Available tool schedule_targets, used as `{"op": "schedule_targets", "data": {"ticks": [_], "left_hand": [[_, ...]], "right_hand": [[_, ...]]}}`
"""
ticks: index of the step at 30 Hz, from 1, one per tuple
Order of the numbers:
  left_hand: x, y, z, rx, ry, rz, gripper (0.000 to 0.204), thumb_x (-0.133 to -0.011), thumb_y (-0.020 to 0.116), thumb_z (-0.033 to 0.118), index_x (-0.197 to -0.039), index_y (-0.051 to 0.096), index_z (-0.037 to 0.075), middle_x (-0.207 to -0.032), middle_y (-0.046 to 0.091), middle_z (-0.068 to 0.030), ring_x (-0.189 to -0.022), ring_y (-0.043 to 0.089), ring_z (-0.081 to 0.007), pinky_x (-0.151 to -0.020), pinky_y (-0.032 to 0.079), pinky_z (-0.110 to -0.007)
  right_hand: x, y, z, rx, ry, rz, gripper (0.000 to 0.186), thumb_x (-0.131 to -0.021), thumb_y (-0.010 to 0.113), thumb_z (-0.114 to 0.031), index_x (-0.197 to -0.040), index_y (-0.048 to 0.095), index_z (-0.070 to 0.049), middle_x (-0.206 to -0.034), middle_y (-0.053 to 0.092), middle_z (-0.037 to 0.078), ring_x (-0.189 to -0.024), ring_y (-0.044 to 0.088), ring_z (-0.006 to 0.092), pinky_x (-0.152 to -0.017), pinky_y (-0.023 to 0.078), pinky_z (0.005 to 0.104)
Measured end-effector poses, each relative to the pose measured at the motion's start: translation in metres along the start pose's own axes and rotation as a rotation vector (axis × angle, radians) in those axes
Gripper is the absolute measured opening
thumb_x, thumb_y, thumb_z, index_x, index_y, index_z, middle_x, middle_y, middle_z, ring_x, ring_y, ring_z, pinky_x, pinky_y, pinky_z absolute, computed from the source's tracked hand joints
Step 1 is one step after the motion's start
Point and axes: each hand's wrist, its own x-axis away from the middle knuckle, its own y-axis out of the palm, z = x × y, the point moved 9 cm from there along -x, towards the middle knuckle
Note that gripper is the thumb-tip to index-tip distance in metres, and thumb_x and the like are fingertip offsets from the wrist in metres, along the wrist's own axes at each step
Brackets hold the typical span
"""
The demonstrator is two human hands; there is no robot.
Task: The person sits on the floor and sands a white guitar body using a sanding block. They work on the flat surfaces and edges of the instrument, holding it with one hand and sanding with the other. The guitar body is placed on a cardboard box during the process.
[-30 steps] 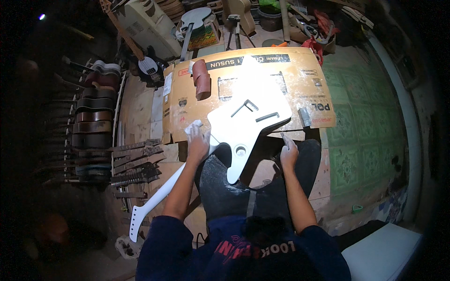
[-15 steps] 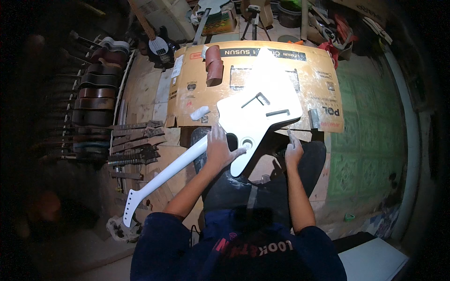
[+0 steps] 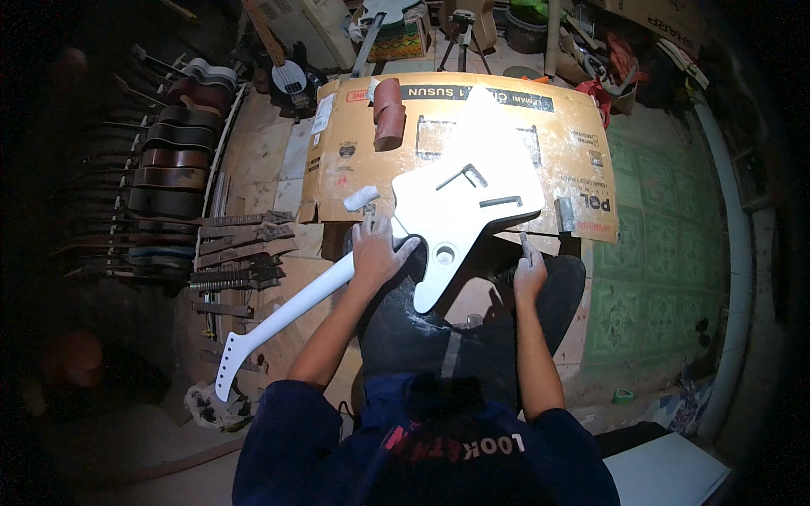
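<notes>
A white, angular electric guitar body (image 3: 422, 192) with a long neck (image 3: 291, 308) lies across my lap and the cardboard. Its neck slants down to the left, ending in a headstock with a row of holes; slots and a round hole show in the body. My left hand (image 3: 377, 253) wraps the neck beside the body, fingers bent over it and thumb toward the body. Apart from the guitar, to the right of its lower horn, is my right hand (image 3: 530, 274). Its dusty fingers are pressed together around something thin and greyish that I cannot make out.
Dusty cardboard (image 3: 346, 101) carries a reddish-brown sandpaper roll (image 3: 389, 126), a small white roll (image 3: 361, 199) and a grey piece (image 3: 565, 214). At left stand a rack of guitars (image 3: 173, 160) and several loose necks (image 3: 240, 253). Green patterned tiles (image 3: 645, 253) cover the right floor.
My left hand has slid left and slightly up, from the body's edge onto the neck, and its fingers have bent. My right hand has barely moved.
</notes>
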Motion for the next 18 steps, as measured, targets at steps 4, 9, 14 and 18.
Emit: {"op": "schedule_targets", "data": {"ticks": [4, 9, 14, 18], "left_hand": [[0.014, 0.009, 0.031, 0.017, 0.079, -0.009, 0.116, -0.078, 0.069, 0.075, -0.140, 0.045, -0.020, -0.151, 0.045, -0.0324, -0.146, 0.037, -0.0420, -0.121, 0.027, -0.055], [0.031, 0.013, 0.047, 0.085, 0.161, -0.333, 0.116, -0.079, 0.067, 0.075, -0.144, 0.043, -0.017, -0.151, 0.045, -0.0328, -0.146, 0.037, -0.0428, -0.123, 0.023, -0.055], [0.030, 0.012, 0.035, 0.194, 0.129, -0.283, 0.098, -0.092, 0.060, 0.067, -0.146, 0.044, -0.014, -0.153, 0.046, -0.0286, -0.149, 0.035, -0.0393, -0.122, 0.025, -0.054], [0.029, 0.024, 0.009, 0.050, 0.051, -0.043, 0.098, -0.093, 0.057, 0.066, -0.148, 0.041, -0.013, -0.156, 0.043, -0.0282, -0.150, 0.033, -0.0385, -0.122, 0.026, -0.053]], "right_hand": [[-0.001, 0.003, 0.006, 0.001, 0.001, -0.003, 0.049, -0.081, 0.045, 0.002, -0.124, 0.070, 0.004, -0.125, 0.072, 0.021, -0.121, 0.067, 0.0309, -0.110, 0.046, 0.0374], [-0.004, 0.008, 0.012, -0.088, -0.012, -0.016, 0.049, -0.081, 0.045, 0.002, -0.123, 0.070, 0.004, -0.124, 0.072, 0.021, -0.121, 0.067, 0.0307, -0.109, 0.047, 0.0370], [-0.007, 0.006, 0.017, 0.024, -0.044, 0.017, 0.048, -0.081, 0.046, 0.001, -0.123, 0.070, 0.005, -0.123, 0.073, 0.021, -0.119, 0.068, 0.0302, -0.107, 0.048, 0.0377], [-0.004, 0.004, 0.016, -0.045, -0.018, 0.026, 0.048, -0.081, 0.047, 0.000, -0.124, 0.070, 0.005, -0.121, 0.073, 0.022, -0.117, 0.069, 0.0321, -0.106, 0.049, 0.0381]]}}
